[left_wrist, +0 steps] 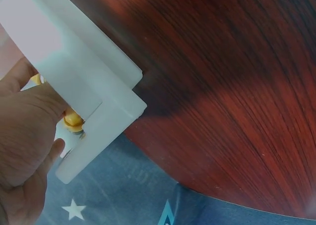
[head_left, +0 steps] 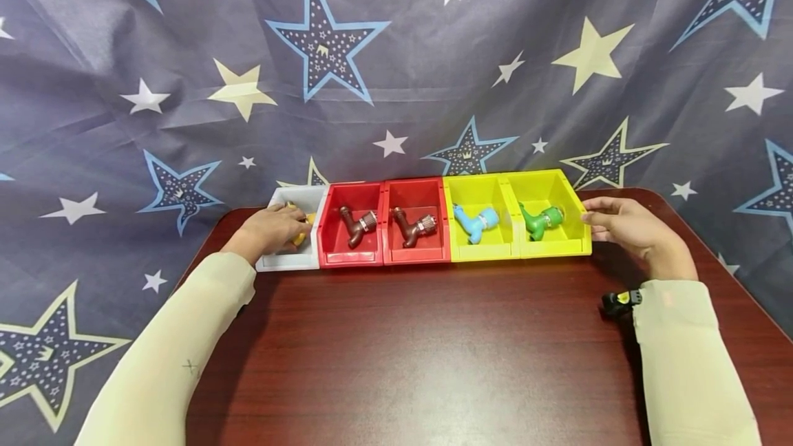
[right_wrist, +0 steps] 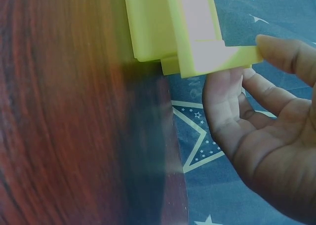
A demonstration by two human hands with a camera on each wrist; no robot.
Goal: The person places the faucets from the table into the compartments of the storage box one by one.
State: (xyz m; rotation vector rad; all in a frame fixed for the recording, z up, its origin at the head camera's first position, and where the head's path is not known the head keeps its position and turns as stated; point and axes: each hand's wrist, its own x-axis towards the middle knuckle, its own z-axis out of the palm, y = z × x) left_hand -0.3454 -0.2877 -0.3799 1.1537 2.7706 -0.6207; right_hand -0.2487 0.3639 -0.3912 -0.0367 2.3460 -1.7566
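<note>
My left hand reaches into the white bin at the left end of the row, fingers around a yellow toy-like tap that they partly cover. In the left wrist view, yellow parts of the tap show beside the fingers, behind the bin's front wall. At the other end, my right hand pinches the right side wall of the outer yellow bin between thumb and fingers. A green tap lies in that bin. The neighbouring yellow bin holds a light blue tap.
Two red bins each hold a brown tap. All bins stand side by side near the back of the dark red wooden table. A star-patterned cloth hangs behind. A small black device sits at my right wrist.
</note>
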